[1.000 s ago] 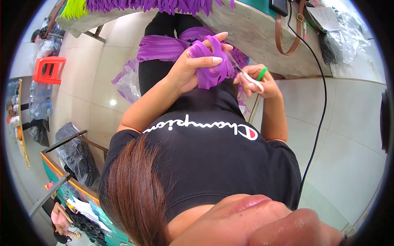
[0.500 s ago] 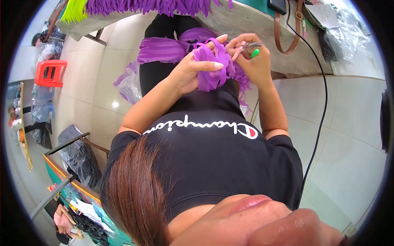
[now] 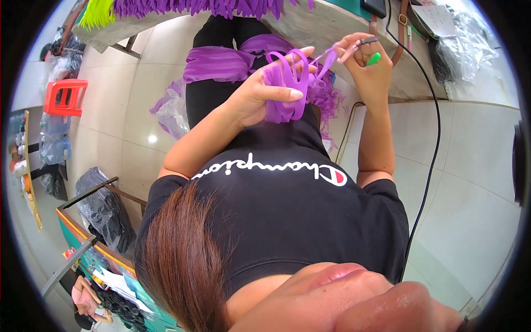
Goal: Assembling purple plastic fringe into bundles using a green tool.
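Note:
Purple elastic-looking straps hang in several loops from my left hand, with its thumb pressed over them. To the right, my right hand pinches the end of one thin purple strip between thumb and forefinger. That strip runs taut from the looped bundle. A small cutting tool with a dark metal blade and a green handle is also tucked in my right hand; most of it is hidden by the fingers. Loose purple scraps hang just beyond the bundle.
Wide purple fabric lies across my legs. Purple fringed pieces and lime green ones rest on the table ahead. A black cable runs down on the right. On the left stands a red stool; another person sits at lower left.
My right hand has moved away to the right and slightly up, drawing the purple strip out straight from the bundle. The left hand stays nearly in place, and its loops have spread.

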A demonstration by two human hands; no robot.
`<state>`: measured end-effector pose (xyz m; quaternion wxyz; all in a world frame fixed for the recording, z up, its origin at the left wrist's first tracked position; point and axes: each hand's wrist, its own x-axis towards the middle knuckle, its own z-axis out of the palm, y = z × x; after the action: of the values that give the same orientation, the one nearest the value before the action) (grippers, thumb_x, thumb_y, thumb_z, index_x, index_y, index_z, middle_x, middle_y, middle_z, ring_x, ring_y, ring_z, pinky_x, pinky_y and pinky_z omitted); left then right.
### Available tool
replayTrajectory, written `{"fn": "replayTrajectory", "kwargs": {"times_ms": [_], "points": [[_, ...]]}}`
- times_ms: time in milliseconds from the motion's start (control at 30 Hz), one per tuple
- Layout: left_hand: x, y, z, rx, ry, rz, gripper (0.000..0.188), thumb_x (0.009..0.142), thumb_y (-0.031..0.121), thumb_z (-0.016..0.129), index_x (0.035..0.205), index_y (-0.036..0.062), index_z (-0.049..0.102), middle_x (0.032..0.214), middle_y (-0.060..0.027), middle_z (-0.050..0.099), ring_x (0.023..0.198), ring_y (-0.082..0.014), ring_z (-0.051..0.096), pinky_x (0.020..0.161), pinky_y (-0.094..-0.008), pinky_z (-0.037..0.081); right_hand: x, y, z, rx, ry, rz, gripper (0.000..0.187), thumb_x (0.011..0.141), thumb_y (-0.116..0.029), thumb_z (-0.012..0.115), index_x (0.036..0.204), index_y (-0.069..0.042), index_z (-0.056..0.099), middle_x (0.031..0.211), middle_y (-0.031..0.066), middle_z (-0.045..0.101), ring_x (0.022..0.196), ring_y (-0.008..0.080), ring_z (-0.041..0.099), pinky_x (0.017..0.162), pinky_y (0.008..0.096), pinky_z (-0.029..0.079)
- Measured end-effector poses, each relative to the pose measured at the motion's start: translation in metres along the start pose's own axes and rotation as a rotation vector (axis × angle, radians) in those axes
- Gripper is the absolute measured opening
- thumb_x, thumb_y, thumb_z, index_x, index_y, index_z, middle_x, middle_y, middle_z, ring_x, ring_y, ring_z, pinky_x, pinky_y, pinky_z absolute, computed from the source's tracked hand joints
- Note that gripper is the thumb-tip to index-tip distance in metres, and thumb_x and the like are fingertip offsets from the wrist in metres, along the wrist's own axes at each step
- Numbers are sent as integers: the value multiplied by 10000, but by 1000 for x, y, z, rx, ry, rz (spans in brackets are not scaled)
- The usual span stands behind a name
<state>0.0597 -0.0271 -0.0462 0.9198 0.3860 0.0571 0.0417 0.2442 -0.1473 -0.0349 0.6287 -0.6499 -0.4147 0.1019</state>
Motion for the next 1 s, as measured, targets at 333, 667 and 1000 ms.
{"fn": "replayTrajectory", "kwargs": {"times_ms": [333, 667, 1000], "points": [[1, -3, -3, 39, -45, 98, 859, 719, 46, 712, 1462, 57, 283, 1369, -90, 417, 1176, -168, 461, 1001, -306, 380, -54, -2, -25, 646, -722, 539, 536, 767, -405, 706, 899, 104, 601, 526, 41, 539, 435, 94, 477, 463, 216, 358], [6, -4, 1, 41, -89, 144, 895, 730, 102, 720, 1474, 39, 228, 1517, -159, 239, 1360, -206, 324, 1071, -330, 333, -67, 7, -6, 657, -716, 513, 457, 800, -354, 682, 963, 70, 631, 562, 17, 550, 495, 54, 468, 470, 192, 293], [3, -3, 0, -39, -90, 122, 820, 762, 47, 674, 1471, 64, 264, 1501, -132, 290, 1356, -208, 324, 1105, -354, 278, -68, 9, 4, 707, -668, 538, 372, 831, -267, 673, 995, 65, 634, 572, 17, 556, 496, 46, 475, 445, 185, 272]]}}
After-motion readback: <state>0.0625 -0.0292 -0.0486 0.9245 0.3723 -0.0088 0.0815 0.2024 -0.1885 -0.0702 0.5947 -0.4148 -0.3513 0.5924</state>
